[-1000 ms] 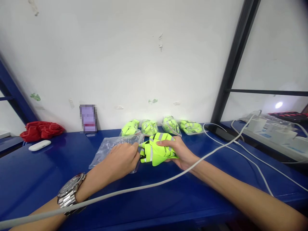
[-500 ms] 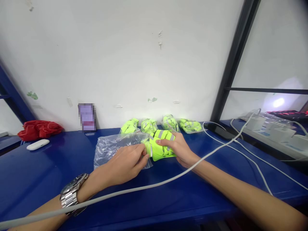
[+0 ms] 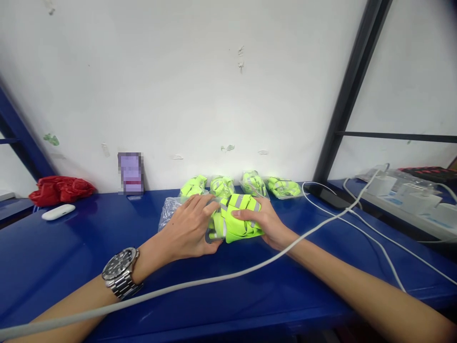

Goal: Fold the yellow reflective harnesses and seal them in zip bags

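Note:
My right hand (image 3: pixel 268 222) is closed around a rolled neon-yellow reflective vest (image 3: pixel 241 224) with grey stripes, its thumb lying on top. The vest's left end sits in the mouth of a clear plastic bag (image 3: pixel 167 214). My left hand (image 3: pixel 191 226) is curled around the bag at that end, fingers over the top and thumb below. Most of the bag is hidden behind this hand. A metal watch (image 3: pixel 120 266) is on my left wrist. Against the wall lie several bagged yellow vests (image 3: pixel 254 183).
On the blue table (image 3: pixel 89 228), a red cloth bundle (image 3: pixel 62 189) and a white case (image 3: pixel 58 212) lie left. A phone (image 3: pixel 131 174) leans on the wall. A white cable (image 3: pixel 228 275) crosses before my forearms. Chargers (image 3: pixel 410 195) and a dark phone (image 3: pixel 326 196) lie right.
My left hand has gone from a pinch at the vest's end to a wider grip around the bag there. The bag has bunched toward the vest. My right hand keeps its hold.

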`<state>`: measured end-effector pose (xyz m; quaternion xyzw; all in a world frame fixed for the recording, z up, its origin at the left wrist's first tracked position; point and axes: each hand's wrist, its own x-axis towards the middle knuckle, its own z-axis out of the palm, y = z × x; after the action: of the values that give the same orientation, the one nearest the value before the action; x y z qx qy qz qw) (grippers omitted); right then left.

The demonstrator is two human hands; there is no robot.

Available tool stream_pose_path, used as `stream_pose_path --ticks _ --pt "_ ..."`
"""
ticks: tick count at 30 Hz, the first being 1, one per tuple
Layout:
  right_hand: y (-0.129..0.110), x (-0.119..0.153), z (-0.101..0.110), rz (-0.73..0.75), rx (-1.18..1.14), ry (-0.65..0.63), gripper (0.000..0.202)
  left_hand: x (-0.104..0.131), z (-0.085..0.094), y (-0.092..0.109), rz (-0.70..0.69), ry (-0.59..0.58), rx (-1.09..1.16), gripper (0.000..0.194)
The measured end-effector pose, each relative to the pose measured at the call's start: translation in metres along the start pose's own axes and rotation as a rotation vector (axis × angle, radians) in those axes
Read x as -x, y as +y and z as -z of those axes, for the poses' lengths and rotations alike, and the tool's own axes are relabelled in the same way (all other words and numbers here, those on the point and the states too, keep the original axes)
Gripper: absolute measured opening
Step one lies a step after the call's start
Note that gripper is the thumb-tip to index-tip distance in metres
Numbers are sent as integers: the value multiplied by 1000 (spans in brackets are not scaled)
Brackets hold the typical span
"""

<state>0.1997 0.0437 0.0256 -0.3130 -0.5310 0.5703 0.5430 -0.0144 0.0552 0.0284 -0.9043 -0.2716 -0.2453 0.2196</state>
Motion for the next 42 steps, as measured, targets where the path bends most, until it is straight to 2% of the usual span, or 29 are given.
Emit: stream_pose_path --ticks 5,8,14,19,24,30,33,38,42 --pt "2 -1 0 35 0 1 35 0 -7 2 -35 71 -13 82" --pt "3 0 -1 32 -22 -34 34 0 -12 -1 -95 74 -31 89" --pt "9 0 -3 82 -59 -75 38 -2 -15 -1 -106 191 -30 90" --pt "11 -2 -7 82 9 -50 39 -1 -16 4 -108 213 3 94" --pt "8 3 -9 5 72 -129 36 -4 -14 9 -127 178 82 93" --pt "20 0 -13 153 183 -122 37 -2 -14 10 -167 154 -12 80" --pt "23 -2 -16 195 270 -132 39 0 -15 11 -143 133 -30 73" --pt "11 3 -19 194 152 -83 37 -7 -1 7 -173 167 4 80" --pt "2 8 -18 143 -39 -93 35 -12 20 1 -145 86 10 96"
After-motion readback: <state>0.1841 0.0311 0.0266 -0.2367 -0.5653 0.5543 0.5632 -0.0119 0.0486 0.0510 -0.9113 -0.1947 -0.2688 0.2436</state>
